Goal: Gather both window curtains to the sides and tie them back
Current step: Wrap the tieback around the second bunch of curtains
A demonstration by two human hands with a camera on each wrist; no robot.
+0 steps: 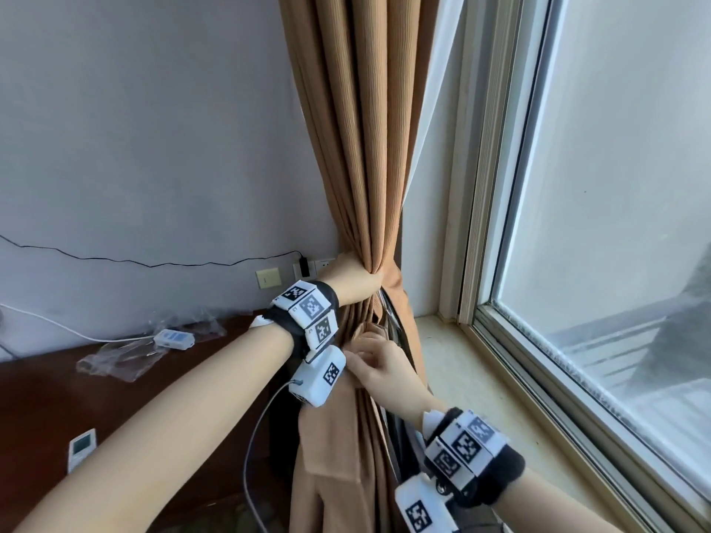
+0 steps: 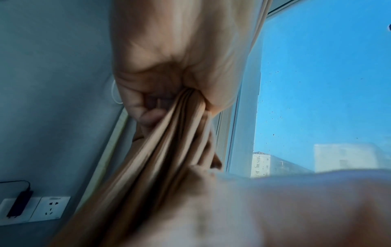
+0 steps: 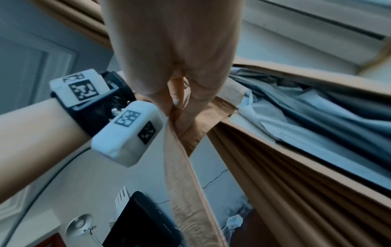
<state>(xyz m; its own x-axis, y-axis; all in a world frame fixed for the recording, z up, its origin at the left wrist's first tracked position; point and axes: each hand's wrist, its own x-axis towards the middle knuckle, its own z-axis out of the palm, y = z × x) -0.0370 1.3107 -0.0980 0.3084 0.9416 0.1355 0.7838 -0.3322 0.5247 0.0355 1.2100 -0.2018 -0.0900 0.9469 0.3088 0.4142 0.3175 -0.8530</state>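
A tan ribbed curtain (image 1: 358,128) hangs bunched at the left side of the window. My left hand (image 1: 356,282) grips the gathered folds around their waist; in the left wrist view its fingers (image 2: 148,107) curl round the pleats (image 2: 169,142). Just below, my right hand (image 1: 375,361) pinches a flat tan tie-back strap (image 3: 186,183) against the bundle, and the strap hangs down from my fingers (image 3: 177,86). A grey lining (image 3: 306,113) shows behind the tan folds.
A pale stone windowsill (image 1: 473,378) runs to the right under the window glass (image 1: 615,186). A dark wooden desk (image 1: 57,398) at the left carries plastic wrap, a white adapter (image 1: 173,337) and a small remote (image 1: 81,448). Wall sockets (image 1: 315,266) sit behind my left wrist.
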